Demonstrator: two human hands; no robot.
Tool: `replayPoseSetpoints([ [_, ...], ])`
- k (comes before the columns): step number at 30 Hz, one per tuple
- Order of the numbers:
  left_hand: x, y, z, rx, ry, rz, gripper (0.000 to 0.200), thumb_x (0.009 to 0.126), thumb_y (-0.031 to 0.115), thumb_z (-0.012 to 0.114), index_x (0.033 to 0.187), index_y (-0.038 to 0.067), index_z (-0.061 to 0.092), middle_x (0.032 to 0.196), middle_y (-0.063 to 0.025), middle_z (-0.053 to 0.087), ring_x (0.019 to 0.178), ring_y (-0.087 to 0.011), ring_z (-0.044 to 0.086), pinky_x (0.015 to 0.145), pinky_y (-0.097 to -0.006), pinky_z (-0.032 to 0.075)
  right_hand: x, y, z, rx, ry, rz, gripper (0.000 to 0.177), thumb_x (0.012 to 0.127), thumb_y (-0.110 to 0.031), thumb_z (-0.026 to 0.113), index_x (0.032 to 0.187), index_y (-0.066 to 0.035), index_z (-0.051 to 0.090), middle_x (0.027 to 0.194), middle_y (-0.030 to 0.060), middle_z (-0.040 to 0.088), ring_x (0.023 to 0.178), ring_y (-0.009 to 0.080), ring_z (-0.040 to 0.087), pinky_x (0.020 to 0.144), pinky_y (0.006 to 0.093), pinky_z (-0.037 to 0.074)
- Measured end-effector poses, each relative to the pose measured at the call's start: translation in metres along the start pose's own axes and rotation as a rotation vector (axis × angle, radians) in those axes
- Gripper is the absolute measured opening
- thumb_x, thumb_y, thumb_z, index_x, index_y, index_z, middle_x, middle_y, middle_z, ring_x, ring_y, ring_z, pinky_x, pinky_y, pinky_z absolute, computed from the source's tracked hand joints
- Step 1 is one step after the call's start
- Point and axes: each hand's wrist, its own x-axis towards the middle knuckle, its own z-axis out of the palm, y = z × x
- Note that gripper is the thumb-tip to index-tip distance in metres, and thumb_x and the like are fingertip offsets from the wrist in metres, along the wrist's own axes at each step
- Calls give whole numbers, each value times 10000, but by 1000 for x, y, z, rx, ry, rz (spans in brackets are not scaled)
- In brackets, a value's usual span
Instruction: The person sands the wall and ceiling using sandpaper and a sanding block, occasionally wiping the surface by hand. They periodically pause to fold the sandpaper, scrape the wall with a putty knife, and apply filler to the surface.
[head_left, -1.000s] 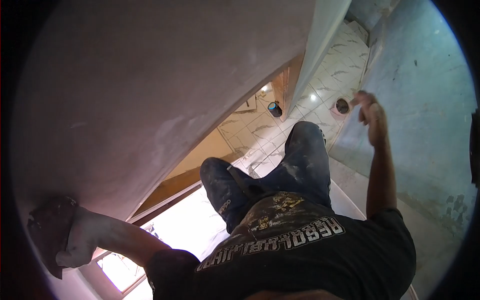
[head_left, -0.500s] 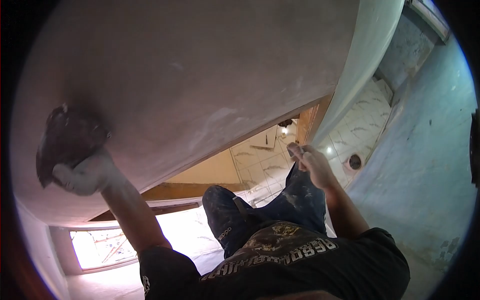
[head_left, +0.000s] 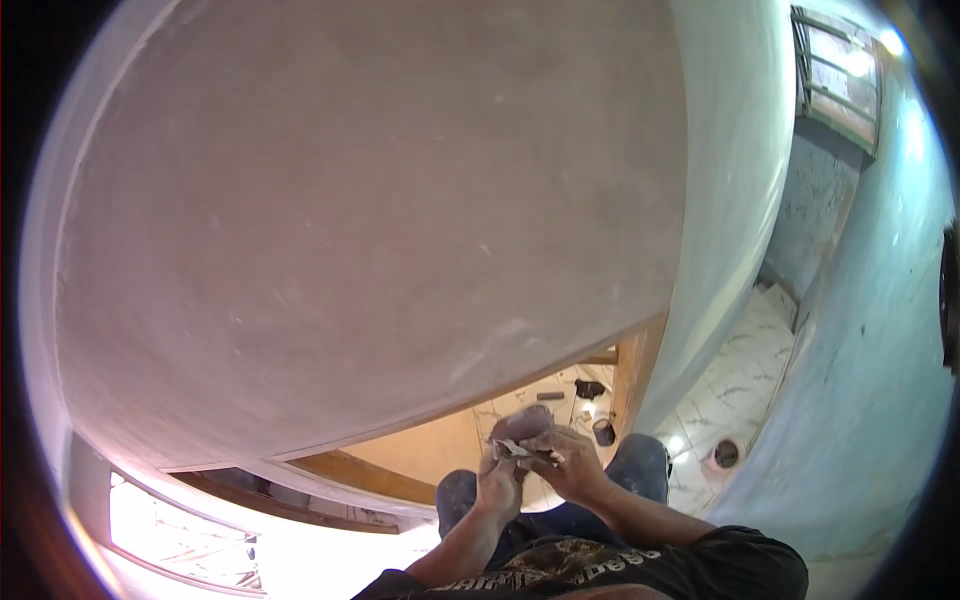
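My left hand [head_left: 497, 492] is closed on a dusty, dark sheet that looks like sandpaper [head_left: 527, 421], held low in front of my knees. Right beside it, my right hand [head_left: 574, 466] is closed, its fingers meeting the left ones at the sheet. Between the two hands shows a small, thin piece with a whitish edge [head_left: 514, 448]; its kind is too small to tell. Beyond the hands rises a large, smooth grey-brown wall [head_left: 380, 200] with pale dusty marks. Both hands are apart from the wall.
Below the wall is an opening with a wooden frame [head_left: 640, 375]. Through it, dark objects [head_left: 589, 389] lie on the tiled floor. A round bucket [head_left: 724, 455] stands on the tiles at right, near a bluish wall [head_left: 850, 400]. A bright window [head_left: 180, 535] is at lower left.
My left hand has come off the wall with the sheet and moved down and right to the middle. My right hand has moved down and left to meet it. The view has tilted up.
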Motion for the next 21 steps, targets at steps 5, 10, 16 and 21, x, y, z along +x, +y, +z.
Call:
replayPoseSetpoints([
  [5,-31,-19,-8,-303,-105,-71,412,1010,248,384,1379,67,385,1308,-85,493,1137,-187,529,948,-345,440,-15,3,4,-152,-69,-16,236,745,-201,752,893,-45,655,830,127,642,761,313,633,653,384,513],
  [10,-41,-35,-28,-12,120,-91,408,1006,238,390,1356,28,400,1255,-112,536,1130,-217,546,927,-350,465,-20,5,11,-277,-328,-172,360,698,-217,797,966,-47,627,851,137,624,790,311,627,673,368,508],
  [16,-52,-34,-55,257,-2,-67,326,1003,224,431,1250,18,479,1032,-65,622,799,-142,602,653,-268,499,1,26,-6,235,-523,315,823,740,-380,792,1343,8,388,1235,209,541,1153,247,536,935,353,451],
  [21,-54,-14,-41,341,-168,-6,256,989,248,486,1135,38,496,890,-47,624,687,-83,544,593,-221,454,-17,-10,6,606,-609,385,393,983,-157,485,1326,26,433,1149,39,546,1088,116,500,955,268,391],
])
